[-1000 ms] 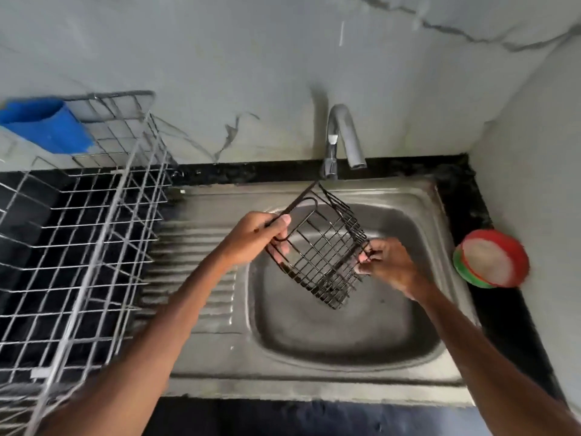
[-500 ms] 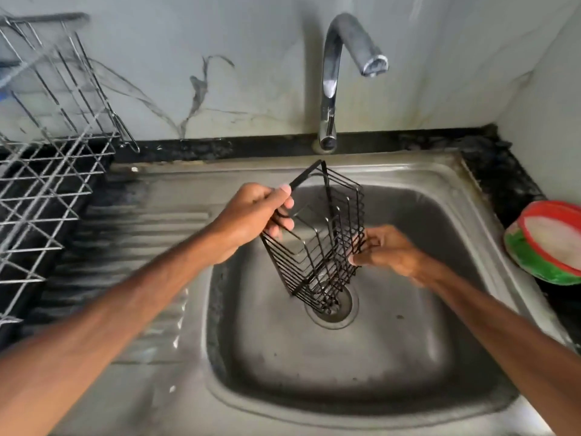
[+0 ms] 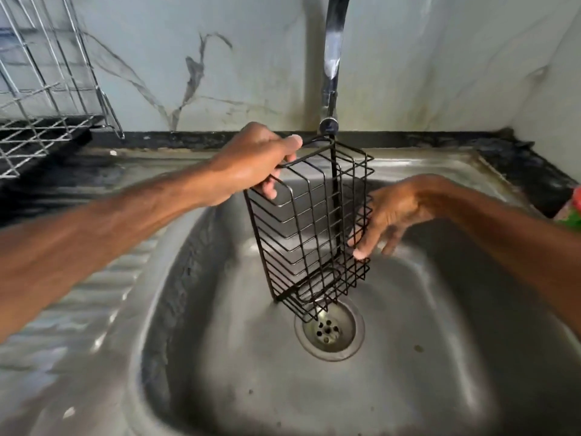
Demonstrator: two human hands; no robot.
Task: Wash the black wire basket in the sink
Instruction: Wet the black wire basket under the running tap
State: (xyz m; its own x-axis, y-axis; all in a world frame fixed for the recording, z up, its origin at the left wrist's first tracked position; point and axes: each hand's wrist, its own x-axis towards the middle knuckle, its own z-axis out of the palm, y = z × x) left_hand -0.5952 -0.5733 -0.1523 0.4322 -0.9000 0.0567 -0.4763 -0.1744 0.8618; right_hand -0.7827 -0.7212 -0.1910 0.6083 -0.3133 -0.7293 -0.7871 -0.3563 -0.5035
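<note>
The black wire basket (image 3: 309,228) stands on end over the steel sink (image 3: 408,357), its lower corner just above the drain (image 3: 328,330). My left hand (image 3: 254,162) grips the basket's top rim, fingers curled round the wire. My right hand (image 3: 390,212) is at the basket's right side, with straight fingers touching the wires from behind. The tap (image 3: 331,64) rises behind the basket; no water shows.
A chrome wire dish rack (image 3: 47,99) stands on the black counter at the far left, beside the ribbed drainboard (image 3: 94,297). A red and green bowl (image 3: 570,212) peeks in at the right edge. The marbled wall backs the sink.
The basket has turned from tilted to nearly upright and dropped toward the drain. My right hand went from curled at the basket's edge to flat against its side. The camera moved closer.
</note>
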